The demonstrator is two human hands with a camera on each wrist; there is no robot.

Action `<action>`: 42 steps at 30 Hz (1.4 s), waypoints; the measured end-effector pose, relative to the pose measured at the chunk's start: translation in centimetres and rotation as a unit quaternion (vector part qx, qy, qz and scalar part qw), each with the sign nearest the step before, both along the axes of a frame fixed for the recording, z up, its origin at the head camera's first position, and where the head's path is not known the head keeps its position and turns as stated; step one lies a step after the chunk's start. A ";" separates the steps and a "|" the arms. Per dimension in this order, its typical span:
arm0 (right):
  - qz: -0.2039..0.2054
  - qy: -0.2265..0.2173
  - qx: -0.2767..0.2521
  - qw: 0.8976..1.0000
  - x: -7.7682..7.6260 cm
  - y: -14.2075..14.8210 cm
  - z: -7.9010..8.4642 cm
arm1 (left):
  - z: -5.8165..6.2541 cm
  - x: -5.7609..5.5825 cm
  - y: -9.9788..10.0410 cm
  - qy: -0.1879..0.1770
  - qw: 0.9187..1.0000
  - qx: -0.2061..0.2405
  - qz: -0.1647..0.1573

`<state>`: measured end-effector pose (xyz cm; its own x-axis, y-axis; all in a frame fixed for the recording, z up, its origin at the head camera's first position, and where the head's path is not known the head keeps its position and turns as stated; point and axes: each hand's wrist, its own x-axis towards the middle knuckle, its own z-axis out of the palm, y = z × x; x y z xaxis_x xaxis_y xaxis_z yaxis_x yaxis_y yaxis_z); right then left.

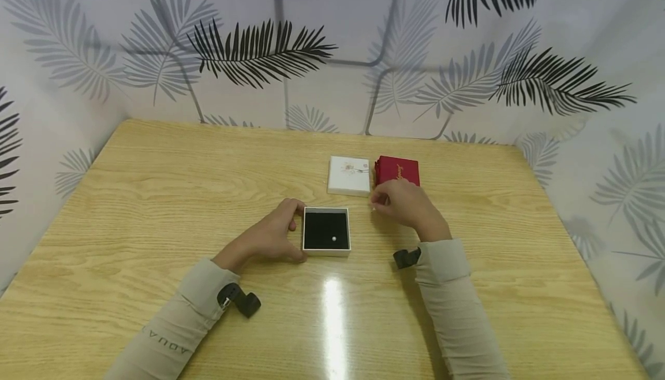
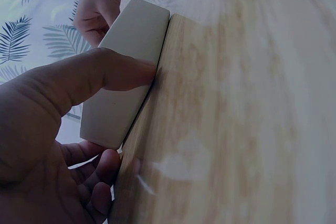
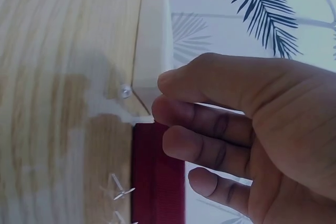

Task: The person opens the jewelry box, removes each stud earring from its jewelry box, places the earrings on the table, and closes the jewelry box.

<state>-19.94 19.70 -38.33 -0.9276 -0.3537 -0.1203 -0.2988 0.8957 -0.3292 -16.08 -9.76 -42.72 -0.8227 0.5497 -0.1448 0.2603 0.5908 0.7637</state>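
Observation:
A shallow white jewelry box [image 1: 326,252] with a black pad inside lies on the table. One small pearl-like stud [image 1: 334,238] sits on the pad. My left hand [image 1: 270,234] grips the box from the left, its thumb [image 2: 126,72] along the near wall and its fingers at the far corner. Over the table, my right hand [image 1: 407,204] hovers with loosely bent fingers, thumb and fingertips slightly apart. A small shiny bead [image 3: 125,92] shows just below those fingertips, near a corner of the white lid [image 1: 349,175]; I see nothing between them.
Beside the lid lies a dark red box or pouch [image 1: 397,167] with gold lettering. In the right wrist view, thin shiny metal pieces [image 3: 119,190] lie near the red item. The wooden table [image 1: 182,178] meets a leaf-patterned curtain [image 1: 312,91] at the back.

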 end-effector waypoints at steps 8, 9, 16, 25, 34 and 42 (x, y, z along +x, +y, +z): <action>0.013 0.011 0.009 1.000 0.5 -0.6 0.9 | 0.0 0.1 0.0 -0.006 1.000 0.000 0.003; 0.016 0.012 0.009 1.000 0.6 -0.8 1.1 | 0.0 0.1 0.0 -0.007 1.000 0.000 0.004; 0.062 0.026 0.001 0.998 1.5 -2.5 2.2 | -0.1 0.0 0.0 -0.005 1.000 0.001 0.006; 0.148 0.035 0.006 0.988 2.7 -4.9 2.1 | 0.0 0.0 0.0 0.001 1.000 0.008 0.001; 0.189 0.037 0.025 0.981 3.5 -6.5 1.8 | 0.0 -0.1 0.0 0.003 1.000 0.007 0.000; 0.186 0.002 0.049 0.981 3.8 -7.2 1.7 | 0.0 0.0 0.0 0.005 1.000 0.006 -0.004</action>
